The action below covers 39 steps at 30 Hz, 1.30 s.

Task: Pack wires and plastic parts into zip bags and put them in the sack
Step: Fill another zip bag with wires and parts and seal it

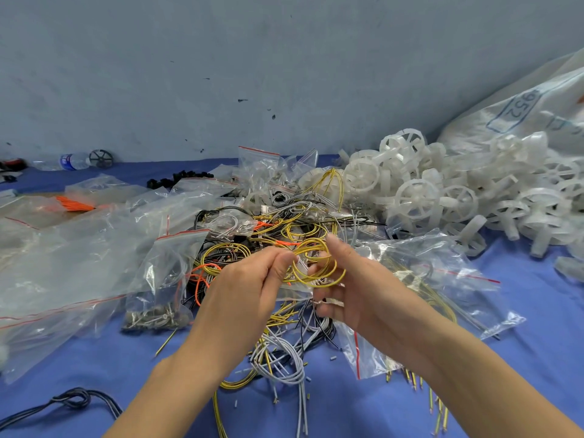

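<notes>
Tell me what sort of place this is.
Likely a small parts-packing workshop: loose wires, white plastic wheels and zip bags heaped on a blue table, a big sack at the right.

Two bare hands meet, forearms converging.
The left hand (249, 279) pinches a coil of thin yellow wire (317, 265) between thumb and forefinger; the right hand (355, 287) grips its other side, fingers curled, thumb up.
</notes>
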Each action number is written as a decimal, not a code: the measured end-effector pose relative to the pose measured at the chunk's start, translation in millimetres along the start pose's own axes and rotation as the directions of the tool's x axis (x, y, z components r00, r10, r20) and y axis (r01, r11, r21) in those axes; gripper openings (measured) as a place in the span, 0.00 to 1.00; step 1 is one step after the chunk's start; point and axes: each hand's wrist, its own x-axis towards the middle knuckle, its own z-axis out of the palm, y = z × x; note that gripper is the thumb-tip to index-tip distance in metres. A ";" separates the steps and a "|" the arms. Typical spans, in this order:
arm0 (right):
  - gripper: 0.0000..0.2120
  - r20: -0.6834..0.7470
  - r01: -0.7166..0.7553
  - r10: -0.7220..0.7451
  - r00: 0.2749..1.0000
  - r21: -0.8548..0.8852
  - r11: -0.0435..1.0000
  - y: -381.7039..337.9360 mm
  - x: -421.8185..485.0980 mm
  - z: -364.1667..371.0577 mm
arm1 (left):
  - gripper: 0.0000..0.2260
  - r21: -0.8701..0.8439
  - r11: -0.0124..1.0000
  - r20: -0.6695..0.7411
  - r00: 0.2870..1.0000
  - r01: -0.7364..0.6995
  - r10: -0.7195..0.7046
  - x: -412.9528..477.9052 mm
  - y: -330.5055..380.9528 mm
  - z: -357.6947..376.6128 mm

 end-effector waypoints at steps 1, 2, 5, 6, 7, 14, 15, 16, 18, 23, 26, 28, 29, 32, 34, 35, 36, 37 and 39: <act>0.16 -0.037 -0.028 0.028 0.999 0.019 0.999 -0.2 0.6 0.7 | 0.16 0.040 0.999 0.002 1.000 -0.026 0.025 -1.0 0.5 -0.1; 0.16 -0.058 -0.039 0.041 0.997 0.031 0.999 0.6 1.3 1.1 | 0.15 0.063 0.997 0.006 0.999 -0.041 0.041 -1.6 1.2 0.3; 0.12 -0.082 0.009 -0.011 0.997 -0.024 1.000 5.1 1.2 2.3 | 0.15 0.047 0.998 0.012 0.999 -0.039 0.038 -2.2 -0.2 2.8; 0.11 -0.076 0.036 -0.038 0.996 -0.030 0.999 6.8 0.9 2.1 | 0.15 0.015 1.000 0.012 1.000 -0.019 0.019 -2.4 -1.2 3.3; 0.10 -0.065 0.059 -0.060 0.996 -0.023 0.998 7.6 0.7 2.8 | 0.15 -0.022 1.000 0.013 1.000 0.007 -0.006 -2.3 -2.1 3.4; 0.08 0.001 0.062 -0.065 0.998 0.246 0.967 6.2 -1.5 8.1 | 0.14 -0.259 0.950 0.087 0.984 0.175 -0.158 6.1 -4.3 8.1; 0.09 0.007 0.047 -0.051 0.999 0.291 0.956 6.0 -1.8 8.9 | 0.14 -0.295 0.936 0.099 0.981 0.190 -0.168 7.5 -4.8 9.4; 0.10 0.013 0.035 -0.041 0.999 0.328 0.944 5.8 -1.9 8.9 | 0.14 -0.329 0.923 0.110 0.979 0.201 -0.174 8.7 -5.2 10.7; 0.12 0.024 0.022 -0.034 0.999 0.371 0.929 5.3 -1.3 8.0 | 0.14 -0.389 0.895 0.125 0.975 0.216 -0.181 10.9 -5.8 13.0; 0.11 -0.009 0.017 -0.015 1.000 0.340 0.940 5.1 1.7 5.5 | 0.17 -0.404 0.888 0.130 0.975 0.218 -0.180 10.7 -9.6 17.6; 0.11 -0.088 0.044 -0.009 0.996 0.403 0.914 4.2 5.1 5.4 | 0.14 -0.424 0.884 0.139 0.979 0.197 -0.152 8.7 -5.5 20.2; 0.10 -0.117 0.072 -0.017 0.993 0.483 0.873 2.9 6.4 4.6 | 0.14 -0.443 0.875 0.171 0.977 0.195 -0.131 8.3 -3.1 21.3; 0.09 -0.104 0.073 -0.022 0.994 0.522 0.850 2.6 6.3 4.5 | 0.14 -0.451 0.871 0.189 0.974 0.197 -0.123 8.3 -2.5 21.5; 0.08 -0.073 0.054 -0.016 0.997 0.563 0.824 3.7 4.2 2.9 | 0.15 -0.486 0.846 0.215 0.968 0.219 -0.127 9.8 -3.1 21.2; 0.09 -0.073 0.036 0.006 0.997 0.560 0.827 4.3 3.3 0.6 | 0.15 -0.518 0.818 0.231 0.962 0.249 -0.147 10.6 -3.8 21.0; 0.09 -0.067 0.027 0.014 0.998 0.571 0.821 4.2 3.4 0.0 | 0.14 -0.539 0.798 0.247 0.956 0.271 -0.158 11.1 -3.9 21.5; 0.09 -0.059 0.024 0.013 0.998 0.590 0.807 4.3 3.4 -0.3 | 0.14 -0.563 0.771 0.267 0.948 0.297 -0.171 11.4 -3.8 22.2; 0.08 -0.056 0.031 0.005 0.998 0.616 0.787 4.7 3.8 0.2 | 0.14 -0.588 0.739 0.291 0.939 0.328 -0.185 11.8 -3.5 23.0; 0.06 -0.072 0.067 -0.025 0.997 0.662 0.746 6.2 4.8 2.1 | 0.13 -0.624 0.685 0.325 0.922 0.375 -0.209 12.8 -2.6 25.0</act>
